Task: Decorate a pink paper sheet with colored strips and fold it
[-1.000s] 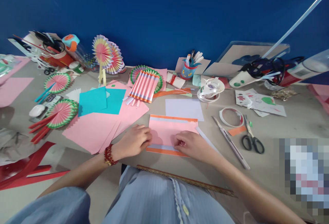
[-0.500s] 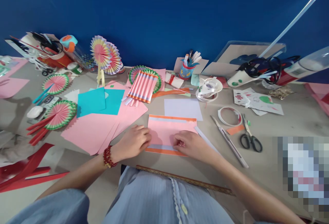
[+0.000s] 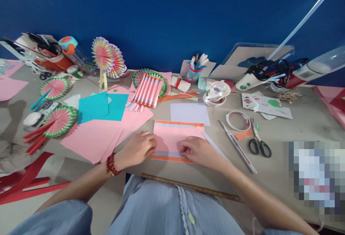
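Note:
A pink paper sheet (image 3: 165, 141) with orange and lilac strips along its far and near edges lies flat in front of me. My left hand (image 3: 142, 147), a red bead bracelet (image 3: 112, 164) at its wrist, is closed with its fingers curled at the sheet's left edge. On the near lilac strip rests my right hand (image 3: 196, 149), fingers curled in and fingertips pressed to the paper. Its knuckles hide part of the sheet. A narrow white paper strip (image 3: 211, 142) lies beside the sheet's right edge, partly under my right forearm.
Right of the sheet lie a craft knife (image 3: 240, 150), black-handled scissors (image 3: 259, 142) and a tape roll (image 3: 238, 120). Beyond it is a pale paper (image 3: 190, 114). On the left are teal paper (image 3: 117, 107), pink sheets (image 3: 91, 138) and paper fans (image 3: 60, 121). A pleated pink piece (image 3: 148, 90) sits further back.
The whole view has shifted slightly, so most things appear a little further left. Both hands keep their places on the pink paper.

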Demonstrator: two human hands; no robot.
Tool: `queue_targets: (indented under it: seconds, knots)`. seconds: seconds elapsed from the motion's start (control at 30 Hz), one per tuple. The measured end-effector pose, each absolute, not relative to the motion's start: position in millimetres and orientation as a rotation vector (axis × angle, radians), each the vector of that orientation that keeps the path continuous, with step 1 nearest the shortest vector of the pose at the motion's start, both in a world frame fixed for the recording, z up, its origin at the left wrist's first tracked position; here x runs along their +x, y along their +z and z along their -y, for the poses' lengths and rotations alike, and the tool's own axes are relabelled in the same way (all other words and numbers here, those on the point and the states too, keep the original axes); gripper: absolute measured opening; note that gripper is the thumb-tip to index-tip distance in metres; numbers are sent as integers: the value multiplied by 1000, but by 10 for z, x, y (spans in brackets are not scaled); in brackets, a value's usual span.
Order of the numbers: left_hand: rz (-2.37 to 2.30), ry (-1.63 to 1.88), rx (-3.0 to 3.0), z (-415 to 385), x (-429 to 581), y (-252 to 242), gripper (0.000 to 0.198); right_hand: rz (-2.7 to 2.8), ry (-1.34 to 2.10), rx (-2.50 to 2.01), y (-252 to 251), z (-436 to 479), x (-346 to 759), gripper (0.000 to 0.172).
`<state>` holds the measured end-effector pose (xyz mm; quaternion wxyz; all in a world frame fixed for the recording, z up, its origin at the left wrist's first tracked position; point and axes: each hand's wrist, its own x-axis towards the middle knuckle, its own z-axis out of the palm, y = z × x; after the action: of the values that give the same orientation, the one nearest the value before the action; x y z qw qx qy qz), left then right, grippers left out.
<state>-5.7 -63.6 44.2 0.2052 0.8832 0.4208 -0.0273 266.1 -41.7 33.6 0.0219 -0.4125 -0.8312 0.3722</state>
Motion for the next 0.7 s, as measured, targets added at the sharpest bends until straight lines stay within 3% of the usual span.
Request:
queue_targets:
  seconds: [0.7]
  knots:
    - [-1175,-64,2510,646,-56,445,16,2619,1107,-1243,328,419,2674,11]
